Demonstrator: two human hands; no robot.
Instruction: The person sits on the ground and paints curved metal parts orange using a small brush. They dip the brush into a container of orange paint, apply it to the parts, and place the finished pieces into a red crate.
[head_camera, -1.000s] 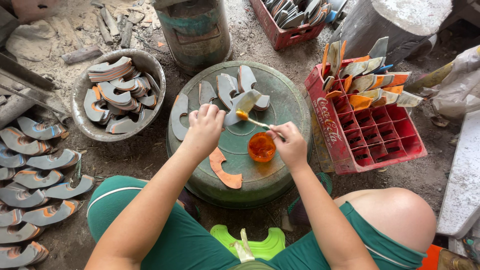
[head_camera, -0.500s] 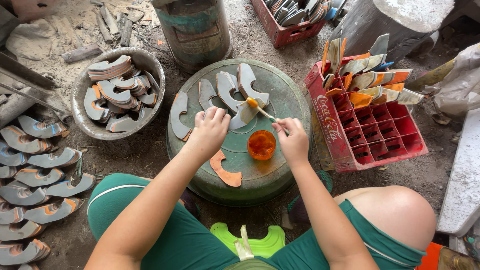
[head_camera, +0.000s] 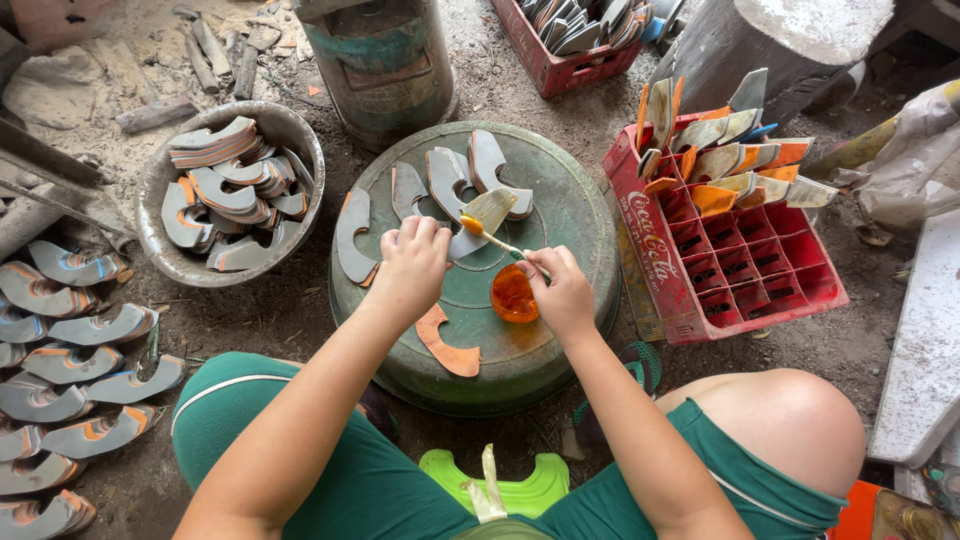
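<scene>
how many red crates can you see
2. One red crate stands right of the upturned green tub, its far compartments holding curved pieces. The other red crate is at the top edge, partly cut off. More may lie outside the view.

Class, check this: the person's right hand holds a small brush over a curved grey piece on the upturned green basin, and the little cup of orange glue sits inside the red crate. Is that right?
Not quite. The head view shows the cup of orange glue on the upturned green basin beside the right hand, not inside the red crate. The brush over the curved grey piece is correct.
</scene>
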